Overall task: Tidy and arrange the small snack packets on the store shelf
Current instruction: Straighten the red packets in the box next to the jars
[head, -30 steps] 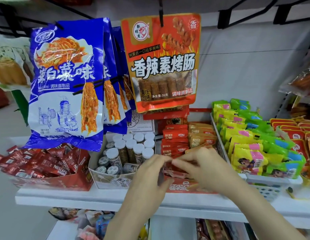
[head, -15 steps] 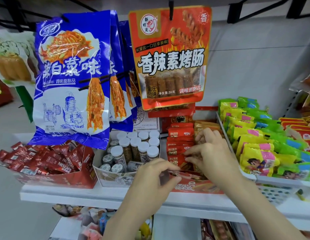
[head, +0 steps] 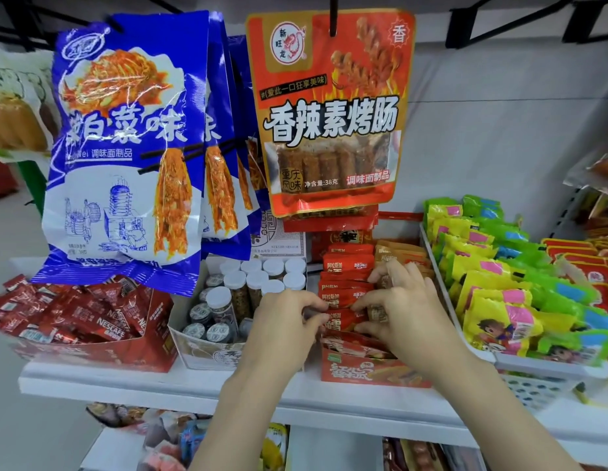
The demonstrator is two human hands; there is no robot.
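Snack packets [head: 347, 263], the little red ones, stacked in rows inside a red display box [head: 370, 368] at centre of frame, on the white shelf [head: 126, 385]. Tan packets [head: 401, 254] packed right beside them in the same box.

Left hand [head: 282, 324] curled in at the left edge of the red row, fingertips pinching a packet. Right hand [head: 404, 307] just beside it, fingers bent down over the seam between red and tan rows, seemingly gripping a tan one; hard to tell exactly which packet from this angle. Both hands close together, nearly touching.

Risks, just guessing from the layout: slick foil packets, tightly packed, so pulling one up could drag neighbours out of line or flip a few over the low front lip. Box of white-capped jars [head: 255, 283] sitting right next to the left wrist, easy to knock over with an elbow swing. Big hanging orange bag [head: 330, 110] overhead blocking part of the back rows, so misaligned packets there could go unnoticed.
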